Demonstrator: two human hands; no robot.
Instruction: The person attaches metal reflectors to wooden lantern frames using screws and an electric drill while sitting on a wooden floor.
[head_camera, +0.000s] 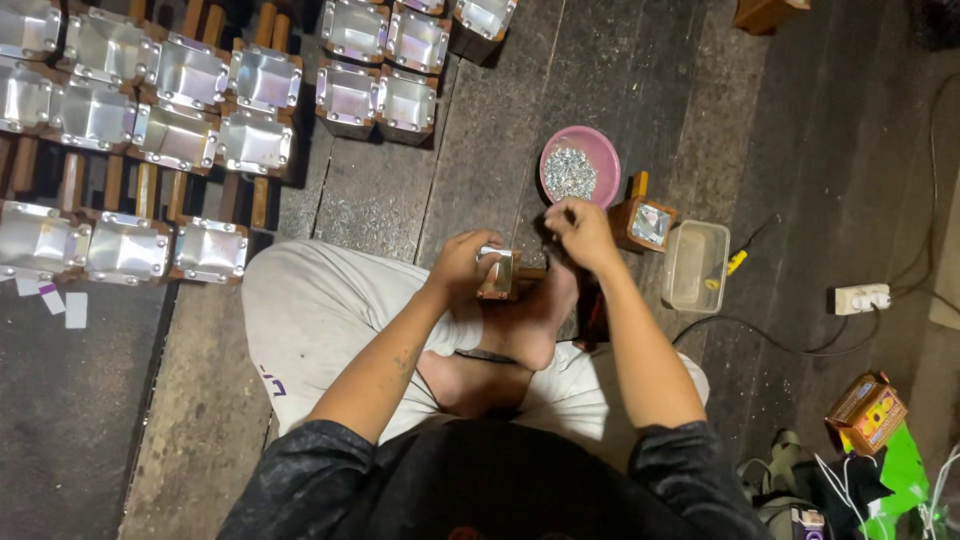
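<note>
Seen from above by a head camera, a person sits cross-legged on a dark plank floor (480, 150), working over their bare feet. The left hand (462, 262) is wrapped around a small wooden block with a shiny metal face (497, 275), fingers closed on its sides, holding it upright just above the feet. The right hand (580, 232) hovers at the block's top edge with fingertips pinched together; whether they hold anything is too small to tell. The block looks stiff and light, its metal face likely slippery and sharp-edged, so the wooden sides seem the safer grip. Just beyond the hands sits a pink bowl (580, 165) of small silvery bits, with another block (645, 224) and a clear plastic tub (696, 265) to the right. Rows of finished metal-faced blocks (180, 110) fill the upper left.
</note>
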